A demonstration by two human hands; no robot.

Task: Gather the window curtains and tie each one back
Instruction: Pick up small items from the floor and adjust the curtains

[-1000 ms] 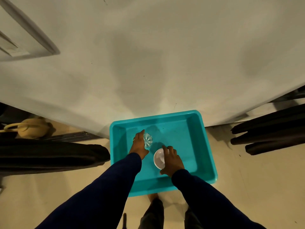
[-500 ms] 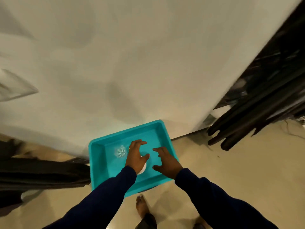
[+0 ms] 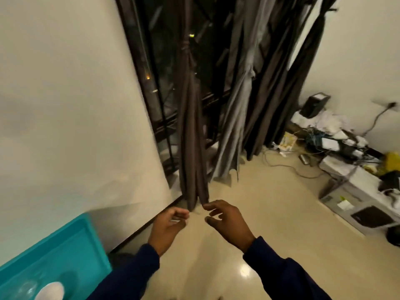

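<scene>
A: Where are the hands?

B: Both reach forward at the centre of the view, low, in dark blue sleeves (image 3: pixel 287 276). The left hand (image 3: pixel 167 227) comes in from 7 o'clock, palm turned inward, fingers curled loosely with the thumb close above them. The frame is blurred, so I cannot tell whether anything is pinched there.

A: And the right?

B: The right hand (image 3: pixel 227 221) comes in from 5 o'clock, fingers released and spread in a loose arc, thumb below, holding nothing. Its forefinger tip sits just beside the foot of the brown curtain (image 3: pixel 191 148).

A: Where is that curtain?

B: At 12 o'clock from the hands. It hangs as a narrow gathered bundle, bound by a tie (image 3: pixel 185 46) high up, and its lower end stops just above the two hands. No hand grips it.

A: Any other curtains?

B: At 1 o'clock a grey curtain (image 3: pixel 240 100) and darker ones (image 3: pixel 287 79) hang loose against the window (image 3: pixel 164 68), their hems on the floor (image 3: pixel 270 204).

A: What else?

B: A teal tray (image 3: pixel 65 247) at 8 o'clock with a white bowl (image 3: pixel 50 292) inside, and a cluttered low shelf (image 3: pixel 355 187) at 3 o'clock.
</scene>
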